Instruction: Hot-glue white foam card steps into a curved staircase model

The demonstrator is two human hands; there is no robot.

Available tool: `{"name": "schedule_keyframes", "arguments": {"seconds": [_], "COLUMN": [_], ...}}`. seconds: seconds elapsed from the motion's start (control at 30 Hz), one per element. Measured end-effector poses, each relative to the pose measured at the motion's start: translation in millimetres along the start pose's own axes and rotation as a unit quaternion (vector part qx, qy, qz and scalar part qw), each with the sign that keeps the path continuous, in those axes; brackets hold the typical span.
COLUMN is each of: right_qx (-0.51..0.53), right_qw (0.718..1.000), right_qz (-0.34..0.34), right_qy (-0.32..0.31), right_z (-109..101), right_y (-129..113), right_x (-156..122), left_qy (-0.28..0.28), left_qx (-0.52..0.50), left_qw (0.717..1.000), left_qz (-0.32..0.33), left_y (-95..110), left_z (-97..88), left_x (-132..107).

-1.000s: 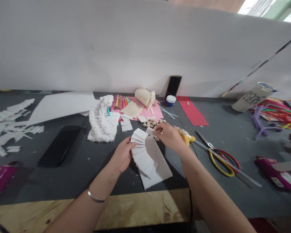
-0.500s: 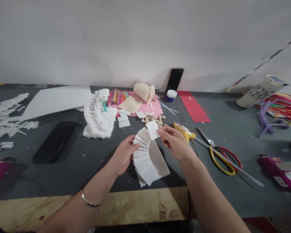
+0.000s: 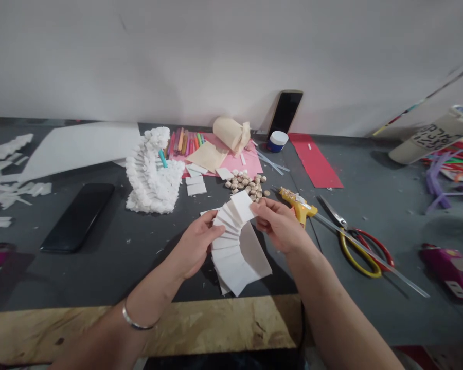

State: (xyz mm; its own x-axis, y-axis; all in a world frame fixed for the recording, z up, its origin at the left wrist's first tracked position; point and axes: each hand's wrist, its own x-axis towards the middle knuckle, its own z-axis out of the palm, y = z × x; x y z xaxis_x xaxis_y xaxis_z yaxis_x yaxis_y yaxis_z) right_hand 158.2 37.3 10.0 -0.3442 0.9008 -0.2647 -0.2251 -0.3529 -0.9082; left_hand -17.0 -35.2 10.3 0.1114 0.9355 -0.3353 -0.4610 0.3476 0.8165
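a dark grey flat tabletop (image 3: 146, 277) bears everything, the broadest thing of all; on its far left lies a large white paper sheet (image 3: 81, 146), flat and set back, probably so that the near middle serves for handwork; to the right of that sheet sits a lumpy white ruffled piece (image 3: 146, 180), upright and apart from both hands; a black rectangular phone (image 3: 79, 218) lies flat at left, while a second dark slim phone (image 3: 285, 113) leans upright at the far wall, which seems to be its prop; at right the metal scissors with red and yellow handles (image 3: 360, 246) point their blades far and left, their handles seemingly turned for an easy grasp; in the near middle is the curved fan of overlapping white paper slips (image 3: 227, 252), above a pale folded-looking sheet (image 3: 256, 252); just beyond, a heap of small tan rounded pieces (image 3: 247, 182) lies near the yellow plastic glue gun (image 3: 301, 205); smallest, a square white paper slip (image 3: 242, 205) overlaps the fan's far end; both forearms come in from the near edge and converge; the left hand (image 3: 196, 244) is clamped on the fan's left edge, thumb on top, likely so the overlaps do not slide; the right hand (image 3: 281, 226), wrist angled inward, pinches the square slip by its right edge, leaving its face uncovered.
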Motion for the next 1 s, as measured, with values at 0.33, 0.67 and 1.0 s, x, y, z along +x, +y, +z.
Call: {"name": "schedule_keyframes", "arguments": {"seconds": [0.33,0.67,1.0], "right_qx": [-0.024,-0.024,-0.022], "right_qw": [1.000,0.999,0.999], "right_qz": [-0.012,-0.017,-0.013], "right_qy": [-0.012,-0.025,-0.020], "right_z": [-4.6,-6.4,-6.5], "right_y": [5.9,5.1,4.6], "right_x": [-0.7,0.5,0.7], "left_qy": [0.001,0.011,0.006], "left_qx": [-0.002,-0.005,0.010], "left_qw": [1.000,1.000,1.000], "left_qz": [0.002,0.001,0.008], "left_y": [-1.5,-1.3,-1.6], "left_z": [-3.0,-2.5,-4.6], "left_x": [1.0,1.2,0.7]}}
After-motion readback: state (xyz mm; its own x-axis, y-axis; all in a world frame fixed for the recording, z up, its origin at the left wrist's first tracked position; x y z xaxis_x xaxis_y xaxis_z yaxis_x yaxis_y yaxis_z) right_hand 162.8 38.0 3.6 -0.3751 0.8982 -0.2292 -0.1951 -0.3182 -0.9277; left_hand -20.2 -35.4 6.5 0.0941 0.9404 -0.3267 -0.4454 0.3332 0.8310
